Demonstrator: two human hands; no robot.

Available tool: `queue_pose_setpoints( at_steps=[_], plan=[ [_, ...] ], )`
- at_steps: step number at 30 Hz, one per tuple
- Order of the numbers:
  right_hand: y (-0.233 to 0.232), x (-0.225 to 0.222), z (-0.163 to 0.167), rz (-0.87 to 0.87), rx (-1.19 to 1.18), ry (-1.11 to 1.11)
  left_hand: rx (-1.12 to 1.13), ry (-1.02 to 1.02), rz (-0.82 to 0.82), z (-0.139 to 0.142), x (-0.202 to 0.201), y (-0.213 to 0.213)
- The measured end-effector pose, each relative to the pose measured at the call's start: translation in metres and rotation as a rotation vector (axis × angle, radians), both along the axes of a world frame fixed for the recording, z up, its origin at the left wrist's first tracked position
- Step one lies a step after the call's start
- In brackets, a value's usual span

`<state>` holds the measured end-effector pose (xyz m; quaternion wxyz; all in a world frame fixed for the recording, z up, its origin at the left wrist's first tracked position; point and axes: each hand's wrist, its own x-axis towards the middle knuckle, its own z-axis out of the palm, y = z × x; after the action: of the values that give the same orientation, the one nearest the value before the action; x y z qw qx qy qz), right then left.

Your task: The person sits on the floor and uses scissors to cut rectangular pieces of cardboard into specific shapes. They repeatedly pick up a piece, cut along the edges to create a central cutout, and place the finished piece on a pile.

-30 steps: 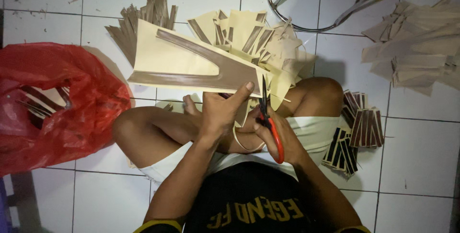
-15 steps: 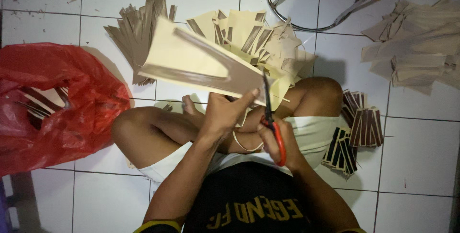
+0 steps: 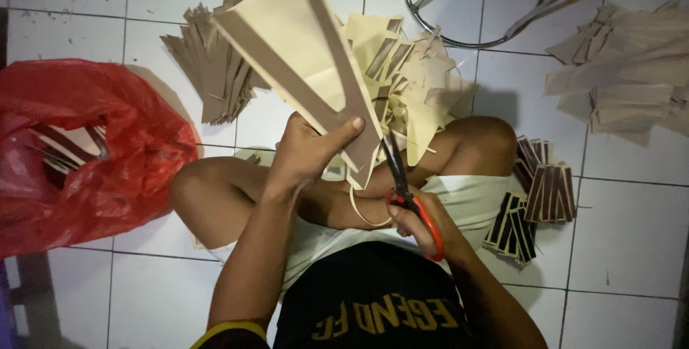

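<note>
Cream card sheet (image 3: 287, 40) with brown V-shaped strips occupies the upper centre of the frame, tilted, above the crossed legs. Left hand (image 3: 305, 155) holds it, fingers clamped on its lower edge. Right hand (image 3: 423, 223) grips red-handled scissors (image 3: 405, 187), blades touching the sheet's lower corner. Red plastic bag (image 3: 86, 155) lies at left; cut strip bundles (image 3: 535, 202) lie at right on the tiled floor (image 3: 624, 234).
</note>
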<state>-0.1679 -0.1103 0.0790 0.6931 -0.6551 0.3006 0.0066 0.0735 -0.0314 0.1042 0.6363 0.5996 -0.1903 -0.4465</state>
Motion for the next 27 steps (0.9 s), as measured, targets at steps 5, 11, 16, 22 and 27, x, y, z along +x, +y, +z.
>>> queue_pose_setpoints(
  at_steps=[5, 11, 16, 22, 27],
  plan=[
    [-0.004, 0.000, 0.004, 0.036, 0.137, 0.082, 0.106, -0.094, -0.111, 0.006, -0.003, 0.000],
    [-0.003, -0.004, -0.006, 0.061, 0.273, 0.045, 0.083, -0.096, -0.192, 0.009, -0.003, 0.000],
    [-0.002, -0.009, -0.019, 0.030, 0.404, -0.066, 0.251, -0.205, -0.270, 0.008, -0.003, -0.001],
    [0.007, -0.017, -0.025, -0.129, 0.470, 0.010, 0.206, -0.082, -0.146, 0.005, 0.000, -0.004],
    [0.015, -0.012, -0.017, -0.128, 0.446, 0.028, 0.203, -0.066, -0.058, 0.007, -0.001, -0.007]
  ],
)
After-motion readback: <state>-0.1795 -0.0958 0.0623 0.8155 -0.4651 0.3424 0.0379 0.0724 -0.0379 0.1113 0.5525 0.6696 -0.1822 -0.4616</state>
